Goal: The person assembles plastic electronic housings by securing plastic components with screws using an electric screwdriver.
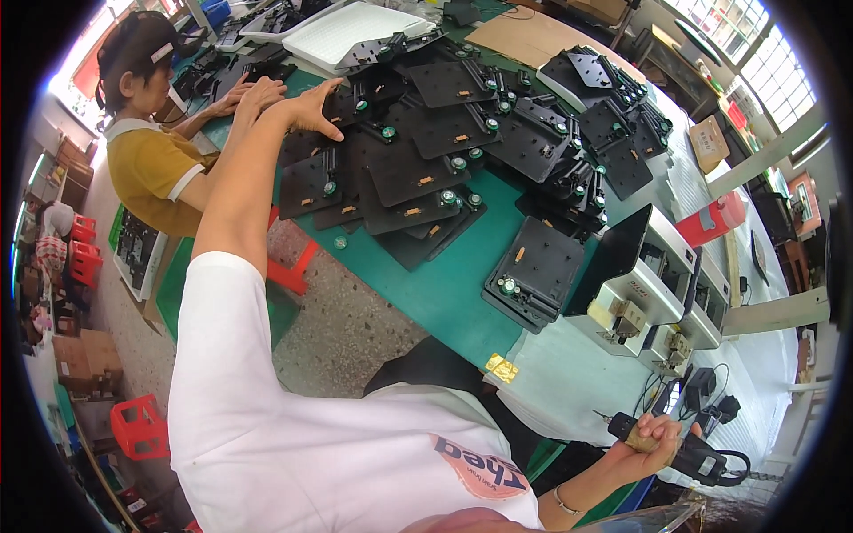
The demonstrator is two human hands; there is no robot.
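Note:
My left arm stretches to the far left of the table. My left hand (309, 108) is open, thumb and forefinger spread beside a black plate assembly (348, 104) at the edge of a large pile. The pile is of flat black plates (404, 169), each with a dark bar and a small green-and-silver round part. At the lower right my right hand (656, 439) is closed around a black electric screwdriver (697, 457). Its thin bit points left, toward the table edge. A short stack of black plates (538, 266) lies on the green mat, apart from the pile.
Two metal box-shaped machines (635, 289) stand right of the short stack, near a red bottle (711, 219). A co-worker (160, 151) sits at the far left, both hands at the table. A white tray (351, 34) lies at the back; a red stool (139, 426) stands on the floor.

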